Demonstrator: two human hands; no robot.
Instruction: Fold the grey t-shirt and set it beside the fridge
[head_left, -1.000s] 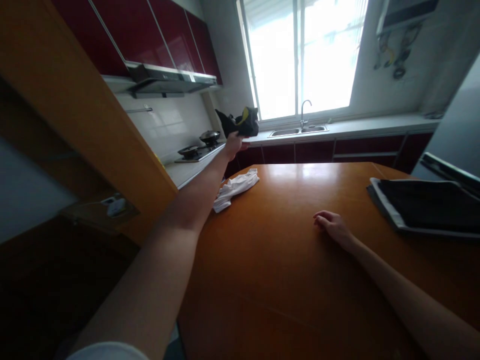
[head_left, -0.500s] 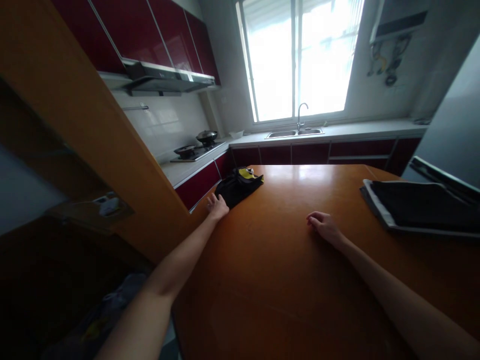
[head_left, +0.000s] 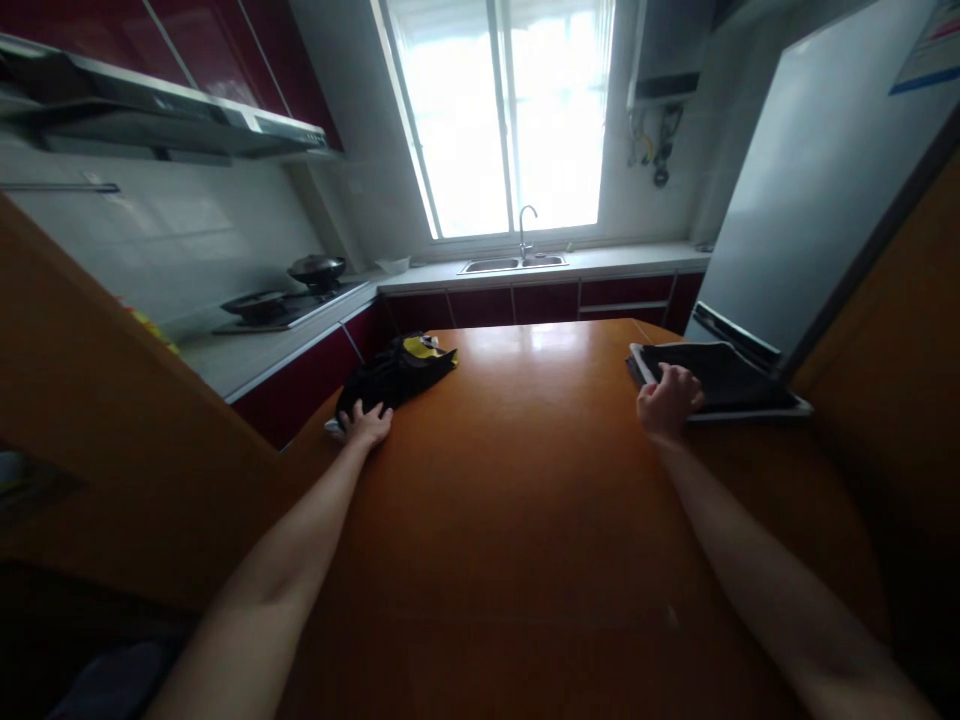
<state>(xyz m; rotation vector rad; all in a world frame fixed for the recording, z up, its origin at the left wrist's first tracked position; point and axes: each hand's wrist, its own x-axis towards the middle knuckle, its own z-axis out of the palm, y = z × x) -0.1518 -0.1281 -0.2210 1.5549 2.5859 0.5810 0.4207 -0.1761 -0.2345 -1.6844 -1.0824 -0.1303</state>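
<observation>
Head view: the left hand [head_left: 366,426] lies at the near end of the black cloth [head_left: 394,375], its fingers spread wide over the edge and not closed around it. Most of the cloth stretches beyond the fingertips, away from the person, in a loose heap on the table [head_left: 517,480]; a yellow patch [head_left: 420,347] shows at its far end. A bit of white cloth [head_left: 334,428] peeks out just beside the left hand.

On the other side, the right hand [head_left: 670,400] is at the near left corner of the folded stack [head_left: 731,375], dark with a pale border. Its fingers are bent; whether they pinch any fabric, I cannot tell.
</observation>
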